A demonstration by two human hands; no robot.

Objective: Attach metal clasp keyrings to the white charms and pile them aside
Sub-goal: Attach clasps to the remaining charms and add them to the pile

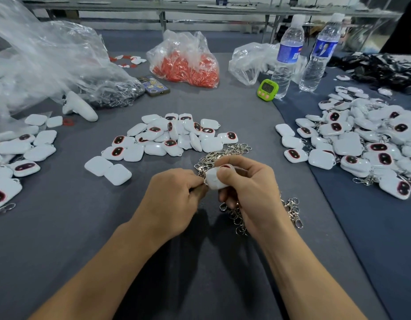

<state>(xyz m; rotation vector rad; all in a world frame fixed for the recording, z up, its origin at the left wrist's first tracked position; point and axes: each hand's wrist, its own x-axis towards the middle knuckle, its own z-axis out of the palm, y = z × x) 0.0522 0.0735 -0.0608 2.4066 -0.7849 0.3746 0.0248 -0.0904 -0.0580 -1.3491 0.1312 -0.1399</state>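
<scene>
Above keyring heap (pixel 225 155): right hand (pixel 250 188) curled round white charm (pixel 213 180); left hand (pixel 174 199) seemingly pinching its edge.

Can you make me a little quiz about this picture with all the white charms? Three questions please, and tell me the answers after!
1. True or false: the right hand holds a white charm.
2. How many water bottles stand by the green timer?
3. What lies in a heap just beyond that charm? A) metal clasps B) spoons C) pencils

Key: 1 true; 2 two; 3 A.
</scene>
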